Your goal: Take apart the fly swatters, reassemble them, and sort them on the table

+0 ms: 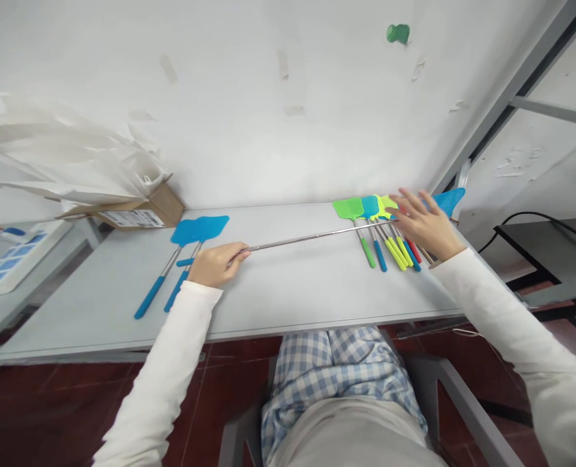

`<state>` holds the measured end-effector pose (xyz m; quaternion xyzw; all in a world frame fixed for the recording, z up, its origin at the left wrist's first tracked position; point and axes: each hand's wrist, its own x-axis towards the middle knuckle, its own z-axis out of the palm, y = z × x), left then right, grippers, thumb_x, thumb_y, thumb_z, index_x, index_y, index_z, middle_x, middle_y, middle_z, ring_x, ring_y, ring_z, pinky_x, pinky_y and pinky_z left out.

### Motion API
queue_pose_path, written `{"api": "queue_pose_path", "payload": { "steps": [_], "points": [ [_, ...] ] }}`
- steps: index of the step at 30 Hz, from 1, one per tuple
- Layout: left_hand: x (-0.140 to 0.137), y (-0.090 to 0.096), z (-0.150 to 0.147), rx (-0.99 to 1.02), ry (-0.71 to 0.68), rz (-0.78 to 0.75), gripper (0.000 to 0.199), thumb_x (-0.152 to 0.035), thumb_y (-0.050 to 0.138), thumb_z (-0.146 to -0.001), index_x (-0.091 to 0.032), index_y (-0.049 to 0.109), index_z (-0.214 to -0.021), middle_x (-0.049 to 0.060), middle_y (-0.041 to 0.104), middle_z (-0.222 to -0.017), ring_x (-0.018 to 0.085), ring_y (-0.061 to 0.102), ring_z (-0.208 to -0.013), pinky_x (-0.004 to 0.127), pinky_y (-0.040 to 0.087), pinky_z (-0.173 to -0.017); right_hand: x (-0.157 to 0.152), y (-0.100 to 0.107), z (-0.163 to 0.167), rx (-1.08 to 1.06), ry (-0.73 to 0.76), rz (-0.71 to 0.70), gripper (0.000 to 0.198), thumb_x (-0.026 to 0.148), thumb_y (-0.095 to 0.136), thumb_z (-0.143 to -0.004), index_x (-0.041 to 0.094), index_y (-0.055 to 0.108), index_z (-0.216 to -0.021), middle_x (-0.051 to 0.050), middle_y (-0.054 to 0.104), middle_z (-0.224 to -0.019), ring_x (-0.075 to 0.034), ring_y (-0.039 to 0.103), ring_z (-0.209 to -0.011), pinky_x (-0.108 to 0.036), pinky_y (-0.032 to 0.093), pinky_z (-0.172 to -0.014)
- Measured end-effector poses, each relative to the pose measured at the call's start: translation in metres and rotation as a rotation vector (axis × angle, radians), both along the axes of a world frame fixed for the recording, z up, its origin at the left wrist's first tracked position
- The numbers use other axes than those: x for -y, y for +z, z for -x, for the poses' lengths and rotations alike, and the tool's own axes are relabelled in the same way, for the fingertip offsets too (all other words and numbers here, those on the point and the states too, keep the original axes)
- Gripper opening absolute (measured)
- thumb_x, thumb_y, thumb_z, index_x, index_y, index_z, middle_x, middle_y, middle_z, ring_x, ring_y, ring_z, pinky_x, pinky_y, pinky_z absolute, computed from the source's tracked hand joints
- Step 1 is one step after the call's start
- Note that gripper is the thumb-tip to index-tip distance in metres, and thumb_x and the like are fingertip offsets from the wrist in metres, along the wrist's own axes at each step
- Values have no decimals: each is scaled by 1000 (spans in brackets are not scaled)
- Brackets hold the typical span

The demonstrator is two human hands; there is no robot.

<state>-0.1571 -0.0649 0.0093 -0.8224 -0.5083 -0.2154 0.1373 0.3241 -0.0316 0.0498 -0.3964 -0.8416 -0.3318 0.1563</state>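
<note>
My left hand is closed round a telescopic fly swatter, with its blue handle end sticking out on the left. The extended metal rod runs right across the table to my right hand. That hand's fingers are spread over the rod's far end, touching or just above it. A blue mesh head shows past my right hand, in line with the rod. Beneath lie several swatters, with a green head and yellow handles. Two blue swatters lie beside my left hand.
The grey table stands against a white wall. A cardboard box with white wrapping is at its back left. At far left is a white tray with blue squares. A metal frame rises on the right.
</note>
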Motion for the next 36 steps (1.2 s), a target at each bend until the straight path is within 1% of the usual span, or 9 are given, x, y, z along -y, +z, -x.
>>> {"api": "queue_pose_path", "payload": {
  "steps": [4, 8, 12, 17, 22, 26, 30, 33, 36],
  "points": [
    [-2, 0, -1, 15, 25, -55, 41, -44, 38, -96, -21, 72, -90, 5, 75, -83, 19, 67, -70, 28, 36, -55, -4, 18, -8, 1, -83, -2, 25, 26, 45, -97, 19, 68, -90, -10, 66, -117, -30, 43, -135, -50, 29, -109],
    [1, 5, -9, 17, 29, -80, 39, -45, 42, -95, -23, 73, -89, 5, 73, -72, 18, 64, -63, 28, 33, -52, -11, 24, -11, 228, -41, 72, 30, 24, 45, -97, 18, 65, -76, -8, 68, -80, -24, 60, -99, -39, 38, -93],
    [15, 19, -23, 12, 11, -42, 39, -47, 43, -95, -24, 73, -86, 3, 68, -60, 17, 61, -56, 27, 31, -51, 0, 29, -8, 323, 48, 100, 34, 23, 44, -98, 19, 62, -70, -4, 64, -66, -20, 54, -74, -33, 34, -75],
    [18, 33, -88, 13, 16, 95, 41, -51, 38, -97, -25, 71, -92, 3, 72, -72, 20, 64, -65, 29, 27, -52, 11, 32, 45, 314, 158, 122, 32, 24, 45, -98, 17, 64, -73, -6, 63, -66, -20, 51, -73, -33, 28, -67],
    [5, 34, -150, 28, 22, 208, 40, -50, 36, -99, -24, 66, -97, 6, 72, -81, 23, 66, -72, 30, 27, -54, 0, 22, 110, 257, 174, 168, 36, 20, 39, -99, 17, 65, -74, -9, 65, -67, -23, 53, -78, -35, 31, -68],
    [-3, 32, -143, 27, 52, 236, 39, -51, 39, -98, -24, 66, -95, 6, 73, -82, 21, 65, -73, 29, 27, -55, -7, 13, 114, 216, 190, 164, 32, 33, 42, -99, 17, 65, -84, -11, 69, -81, -24, 56, -86, -37, 37, -77],
    [-5, 30, -123, 20, 59, 261, 39, -54, 42, -96, -24, 68, -93, 5, 72, -82, 22, 65, -75, 29, 27, -56, -6, 10, 95, 172, 208, 1, 27, 40, 43, -99, 21, 61, -99, -9, 65, -116, -25, 52, -113, -41, 34, -96],
    [-5, 27, -123, -12, 62, 242, 41, -53, 40, -97, -24, 68, -98, 7, 72, -85, 23, 65, -76, 29, 27, -56, -8, 9, 90, 237, 228, 13, 20, 21, 41, -99, 23, 61, -97, -6, 67, -102, -21, 55, -104, -38, 34, -95],
    [-6, 23, -135, -39, 88, 230, 40, -51, 38, -98, -24, 68, -102, 7, 73, -88, 24, 66, -77, 30, 27, -56, -9, 6, 98, 298, 229, 77, 25, 6, 39, -94, 19, 61, -91, -4, 65, -79, -19, 55, -81, -34, 35, -79]
  ]
}}
